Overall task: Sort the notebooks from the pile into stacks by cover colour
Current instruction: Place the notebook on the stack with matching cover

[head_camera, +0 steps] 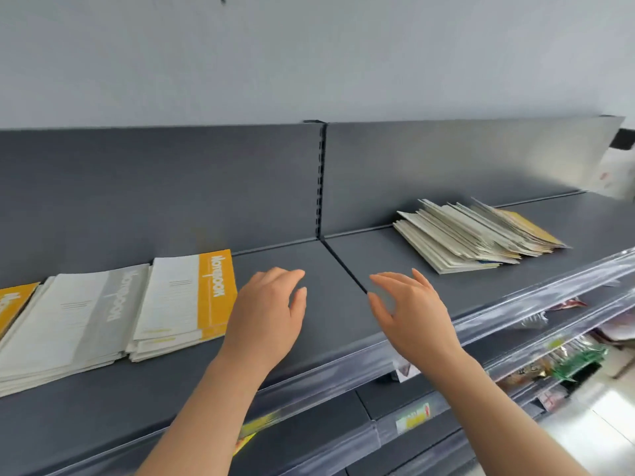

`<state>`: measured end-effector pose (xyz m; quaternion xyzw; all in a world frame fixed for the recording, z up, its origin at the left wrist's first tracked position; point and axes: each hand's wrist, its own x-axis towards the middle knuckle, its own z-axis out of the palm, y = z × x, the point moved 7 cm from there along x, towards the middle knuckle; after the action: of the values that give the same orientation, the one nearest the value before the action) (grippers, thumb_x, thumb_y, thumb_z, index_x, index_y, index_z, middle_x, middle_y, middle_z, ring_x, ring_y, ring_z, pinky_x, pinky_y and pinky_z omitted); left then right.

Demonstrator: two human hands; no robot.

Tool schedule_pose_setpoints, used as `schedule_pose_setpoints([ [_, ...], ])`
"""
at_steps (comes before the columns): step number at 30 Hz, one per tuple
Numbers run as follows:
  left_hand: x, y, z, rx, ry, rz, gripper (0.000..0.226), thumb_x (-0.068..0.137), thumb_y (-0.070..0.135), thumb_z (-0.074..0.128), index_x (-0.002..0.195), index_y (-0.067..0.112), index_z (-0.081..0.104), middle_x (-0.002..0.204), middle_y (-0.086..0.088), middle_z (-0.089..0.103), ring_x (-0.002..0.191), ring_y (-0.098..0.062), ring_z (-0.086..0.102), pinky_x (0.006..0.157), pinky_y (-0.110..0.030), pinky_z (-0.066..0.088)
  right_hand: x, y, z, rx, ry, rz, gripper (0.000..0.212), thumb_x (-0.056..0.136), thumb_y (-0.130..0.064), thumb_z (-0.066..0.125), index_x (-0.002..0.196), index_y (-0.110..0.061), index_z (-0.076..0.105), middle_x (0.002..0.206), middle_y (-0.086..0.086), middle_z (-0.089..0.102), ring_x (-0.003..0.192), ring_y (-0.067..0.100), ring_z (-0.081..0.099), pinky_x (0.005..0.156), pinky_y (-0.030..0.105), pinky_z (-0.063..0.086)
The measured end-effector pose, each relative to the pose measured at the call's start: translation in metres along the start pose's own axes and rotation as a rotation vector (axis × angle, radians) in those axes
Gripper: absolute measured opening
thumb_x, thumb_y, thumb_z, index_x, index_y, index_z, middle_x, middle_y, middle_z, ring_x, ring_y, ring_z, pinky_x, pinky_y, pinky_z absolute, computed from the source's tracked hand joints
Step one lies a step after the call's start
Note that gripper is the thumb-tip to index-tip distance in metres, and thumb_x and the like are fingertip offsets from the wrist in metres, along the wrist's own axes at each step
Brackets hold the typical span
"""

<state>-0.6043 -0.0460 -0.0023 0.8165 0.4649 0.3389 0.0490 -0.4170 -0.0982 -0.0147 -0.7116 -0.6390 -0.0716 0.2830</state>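
I see the unsorted pile of notebooks (pixel 477 235) fanned out loosely on the right section of the dark shelf (pixel 336 324), towards the far side near the back panel (pixel 446 173), with an orange cover showing on top at its far right. On the left section lie the sorted stacks: an orange-banded stack (pixel 187 300) closest to the middle, a grey-banded stack (pixel 68 324) just beside it on the left, and the corner of another orange notebook (pixel 13 304) at the left edge of my view. Between the stacks and the pile I have both hands over the bare middle of the shelf. The left hand (pixel 264 314) is just beside the orange-banded stack, fingers relaxed and slightly bent, holding nothing. The right hand (pixel 412 314) sits just right of the seam between the two shelf sections, fingers loosely spread, also empty and well apart from the pile. A clear price rail (pixel 515 304) runs along the near edge, and blurred packets (pixel 567 359) fill the lower shelves at right.
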Motion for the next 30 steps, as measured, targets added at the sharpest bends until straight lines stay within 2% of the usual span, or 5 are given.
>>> schedule_pose_setpoints([
  [10,0.092,0.102,0.104,-0.098,-0.076,0.155,0.034,0.097,0.026,0.047,0.128,0.018,0.058,0.116,0.004,0.063,0.108,-0.021,0.052,0.092,-0.031,0.042,0.034,0.156,-0.046,-0.092,0.097,0.232,0.033,0.093,-0.028,0.055,0.123,-0.018,0.062,0.126,-0.004,0.061,0.12,0.014,0.053,0.114,0.03,0.025],
  [19,0.178,0.193,0.178,-0.172,-0.155,0.283,0.036,0.096,0.025,0.047,0.129,0.015,0.057,0.12,-0.001,0.062,0.113,-0.022,0.052,0.094,-0.03,0.041,0.062,0.271,-0.079,-0.082,0.126,0.431,0.035,0.091,-0.029,0.056,0.125,-0.021,0.061,0.128,-0.004,0.06,0.122,0.018,0.05,0.101,0.029,0.037],
  [25,0.221,0.247,0.242,-0.142,-0.221,0.277,0.033,0.097,0.024,0.042,0.123,0.015,0.059,0.111,-0.003,0.063,0.111,-0.023,0.052,0.09,-0.033,0.043,0.084,0.355,-0.092,-0.053,0.098,0.5,0.035,0.093,-0.029,0.053,0.127,-0.022,0.059,0.134,-0.009,0.054,0.114,0.016,0.056,0.09,0.03,0.043],
  [27,0.235,0.262,0.265,-0.152,-0.233,0.236,0.03,0.096,0.023,0.041,0.115,0.013,0.062,0.105,-0.003,0.065,0.106,-0.023,0.055,0.086,-0.035,0.045,0.097,0.388,-0.091,-0.042,0.07,0.506,0.037,0.094,-0.03,0.051,0.129,-0.021,0.058,0.137,-0.008,0.052,0.114,0.018,0.056,0.089,0.03,0.044],
  [30,0.255,0.283,0.299,-0.144,-0.263,0.13,0.023,0.094,0.021,0.039,0.082,0.009,0.055,0.081,-0.004,0.063,0.081,-0.026,0.055,0.07,-0.037,0.047,0.116,0.436,-0.085,-0.024,-0.011,0.497,0.038,0.096,-0.03,0.045,0.132,-0.019,0.054,0.14,-0.004,0.05,0.115,0.021,0.056,0.089,0.031,0.043],
])
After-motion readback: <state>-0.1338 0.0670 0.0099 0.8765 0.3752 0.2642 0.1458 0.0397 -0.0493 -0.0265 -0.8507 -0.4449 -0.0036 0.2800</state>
